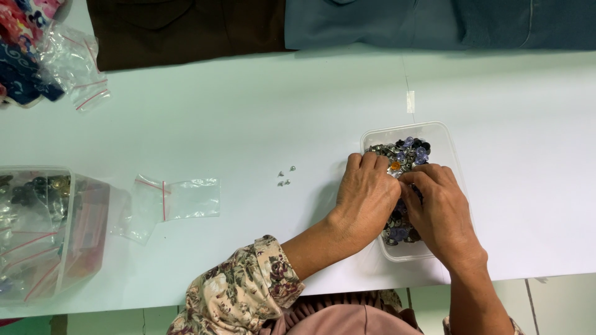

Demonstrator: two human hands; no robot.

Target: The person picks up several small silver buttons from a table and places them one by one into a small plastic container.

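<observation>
**Both hands down in the tub of buttons**

Seen from the head camera, a clear plastic tub [442, 133] sits on the white table [248, 118], filled with small metal and purple buttons [410, 151], one orange piece among them. Both hands are in that tub. The left hand [367, 195] lies over its left rim, knuckles up, fingers curled down into the pile; the right hand [437, 211] covers the middle of the tub, fingers bent inward. The fingertips of the two hands meet just beside the orange piece and seem to pinch something small there, but what they grip I cannot tell.

Left of the tub, a short way off on the bare table, lie four tiny silver studs [285, 175]. Farther left of the tub is an empty clear zip bag [186, 198] with a red strip, and well beyond it, at the table's left edge, a larger clear container [43, 229] with dark bits and more bags inside. Beyond the tub, along the far edge, lie folded brown cloth [186, 28] and blue-grey cloth [434, 22]. A floral sleeve [239, 291] covers the left forearm.
</observation>
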